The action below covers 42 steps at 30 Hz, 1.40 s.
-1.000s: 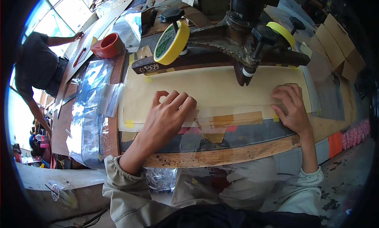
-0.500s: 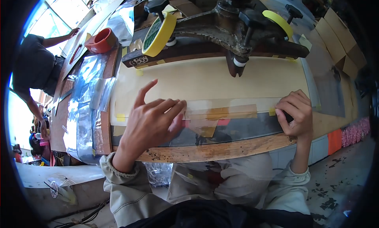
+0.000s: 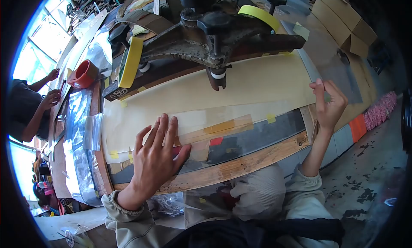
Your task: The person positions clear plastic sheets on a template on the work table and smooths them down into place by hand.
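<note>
My left hand (image 3: 156, 155) lies with its fingers stretched out over the near edge of a cream sheet (image 3: 206, 89), beside a clear strip with brown tape (image 3: 229, 126) on it. My right hand (image 3: 329, 103) is raised at the sheet's right end, thumb and fingertips pinched together. Whatever is between those fingertips is too thin to make out. Small yellow tape pieces (image 3: 271, 118) mark the sheet's near edge. Under it shows a dark grey surface (image 3: 274, 132) with a wooden front edge (image 3: 240, 168). Transparent film seems to hang over the front edge.
A heavy metal clamp frame (image 3: 184, 48) with a dark bar spans the sheet's far side. Yellow tape rolls (image 3: 130, 62) hang on its knobs. At left are a red tape dispenser (image 3: 84, 74), plastic film (image 3: 79, 149) and another person (image 3: 28, 106). A cardboard box (image 3: 343, 22) stands far right.
The view has swung, so the bench appears tilted. My left hand has flattened with its fingers forward. My right hand has moved from the near edge up to the sheet's right end.
</note>
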### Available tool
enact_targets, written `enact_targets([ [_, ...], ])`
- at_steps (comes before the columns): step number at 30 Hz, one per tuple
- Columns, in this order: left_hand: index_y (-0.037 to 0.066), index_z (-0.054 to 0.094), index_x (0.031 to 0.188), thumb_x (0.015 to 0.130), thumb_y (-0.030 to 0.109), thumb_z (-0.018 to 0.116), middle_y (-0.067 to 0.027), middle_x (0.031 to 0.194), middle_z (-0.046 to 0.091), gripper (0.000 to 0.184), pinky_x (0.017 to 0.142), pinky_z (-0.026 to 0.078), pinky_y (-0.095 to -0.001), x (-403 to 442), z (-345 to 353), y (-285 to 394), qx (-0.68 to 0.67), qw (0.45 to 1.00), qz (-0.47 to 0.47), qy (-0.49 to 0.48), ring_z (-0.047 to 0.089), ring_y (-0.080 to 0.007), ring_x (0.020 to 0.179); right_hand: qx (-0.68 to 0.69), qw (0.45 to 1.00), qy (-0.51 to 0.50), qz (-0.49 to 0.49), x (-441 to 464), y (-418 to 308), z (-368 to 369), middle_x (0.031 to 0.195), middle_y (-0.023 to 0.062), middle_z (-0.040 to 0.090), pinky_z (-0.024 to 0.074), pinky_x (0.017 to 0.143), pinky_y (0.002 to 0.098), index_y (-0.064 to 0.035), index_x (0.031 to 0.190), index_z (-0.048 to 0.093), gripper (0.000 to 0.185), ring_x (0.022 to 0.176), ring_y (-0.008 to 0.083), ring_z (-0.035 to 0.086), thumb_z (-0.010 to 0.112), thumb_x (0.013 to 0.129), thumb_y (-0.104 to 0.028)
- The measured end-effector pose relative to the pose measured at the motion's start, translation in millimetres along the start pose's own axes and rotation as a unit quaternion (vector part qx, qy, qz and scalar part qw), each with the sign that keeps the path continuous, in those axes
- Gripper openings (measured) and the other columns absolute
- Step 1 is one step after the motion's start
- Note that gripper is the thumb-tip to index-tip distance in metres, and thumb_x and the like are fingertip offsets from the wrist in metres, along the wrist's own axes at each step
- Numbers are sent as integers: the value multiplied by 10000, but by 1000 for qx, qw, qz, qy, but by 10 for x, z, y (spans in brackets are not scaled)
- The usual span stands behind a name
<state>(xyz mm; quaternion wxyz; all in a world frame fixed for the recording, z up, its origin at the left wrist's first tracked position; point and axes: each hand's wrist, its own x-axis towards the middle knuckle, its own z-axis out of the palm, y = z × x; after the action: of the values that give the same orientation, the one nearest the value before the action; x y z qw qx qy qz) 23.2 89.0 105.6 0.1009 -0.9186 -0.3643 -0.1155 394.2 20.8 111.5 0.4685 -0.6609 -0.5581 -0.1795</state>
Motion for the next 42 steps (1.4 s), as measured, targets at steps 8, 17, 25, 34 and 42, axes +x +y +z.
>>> enact_targets([
  [8, -6, 547, 1297, 877, 372, 644, -214, 1259, 609, 573, 1019, 357, -414, -2, -26, 82, 31, 999, -33, 5, 623, -267, 1146, 51, 990, -118, -61, 8, -45, 27, 739, 114, 682, 465, 610, 283, 35, 811, 718, 130, 648, 185, 624, 604, 849, -16],
  [17, -34, 568, 1242, 893, 424, 614, -231, 1227, 620, 578, 1021, 348, -416, 53, -3, 27, 26, 998, -44, 25, 635, -279, 1118, 128, 957, -231, -123, 36, -102, 59, 849, 104, 713, 502, 664, 298, 4, 861, 742, 148, 785, 212, 612, 651, 752, -37],
  [25, -54, 537, 1264, 899, 521, 561, -216, 1409, 465, 681, 1053, 294, -476, 66, -27, -12, -26, 999, -7, 37, 480, -268, 1288, 2, 957, -277, -91, 6, -104, 111, 1061, 73, 716, 455, 906, 350, -35, 1038, 731, 249, 963, 248, 592, 647, 805, -64],
  [34, 5, 528, 1307, 892, 526, 567, -163, 1343, 514, 668, 1060, 299, -486, 62, 20, -6, -58, 998, 5, 8, 508, -253, 1215, -43, 939, -333, -73, -9, 17, 131, 1332, 69, 590, 314, 1079, 400, -87, 1270, 621, 440, 1321, 283, 461, 640, 885, -301],
  [42, 54, 417, 1427, 891, 564, 559, -163, 1472, 410, 753, 1142, 206, -507, 75, 38, -54, -68, 996, -24, -43, 415, -270, 1353, -74, 932, -337, -111, -43, 18, 194, 1409, 82, 520, 289, 1093, 419, -103, 1353, 546, 568, 1361, 297, 409, 565, 907, -453],
])
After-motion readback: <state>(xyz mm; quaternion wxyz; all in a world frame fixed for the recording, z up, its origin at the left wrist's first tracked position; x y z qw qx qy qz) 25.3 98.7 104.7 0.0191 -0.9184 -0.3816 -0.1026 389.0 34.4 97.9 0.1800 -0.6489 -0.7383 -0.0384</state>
